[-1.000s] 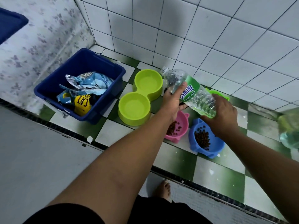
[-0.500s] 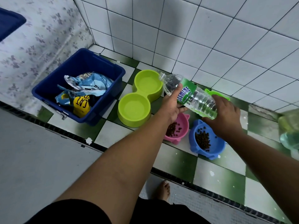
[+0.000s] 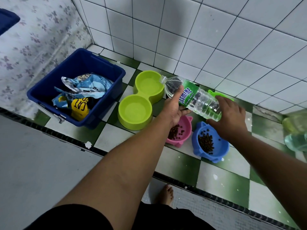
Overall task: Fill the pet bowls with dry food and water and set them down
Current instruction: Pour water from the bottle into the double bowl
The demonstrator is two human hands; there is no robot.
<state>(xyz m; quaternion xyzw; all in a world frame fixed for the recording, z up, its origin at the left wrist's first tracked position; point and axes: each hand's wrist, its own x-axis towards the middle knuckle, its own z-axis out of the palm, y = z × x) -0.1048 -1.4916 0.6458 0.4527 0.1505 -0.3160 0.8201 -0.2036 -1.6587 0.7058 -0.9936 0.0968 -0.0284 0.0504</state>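
Observation:
Both hands hold a clear water bottle (image 3: 196, 98) with a green label, tipped almost flat. My left hand (image 3: 174, 107) supports its neck end from below and my right hand (image 3: 230, 117) grips its base. The uncapped mouth rests over the rim of the far well of a lime-green double bowl (image 3: 141, 100); that well holds water. A pink bowl (image 3: 181, 131) and a blue bowl (image 3: 211, 143), both with dry kibble, stand on the green-and-white tiled ledge (image 3: 179, 163) below my hands. A small green bowl (image 3: 221, 94) peeks out behind the bottle.
A blue plastic bin (image 3: 78, 87) with crumpled pet-food bags (image 3: 81, 93) stands left of the double bowl. White tiled wall (image 3: 199, 39) closes the back. A translucent green container (image 3: 297, 130) sits at the right edge. My bare foot (image 3: 165, 195) is on the floor below the ledge.
The bottle has swung down and to the left, from pointing up-left to nearly flat, bringing its mouth over the far well of the double bowl. Both hands followed.

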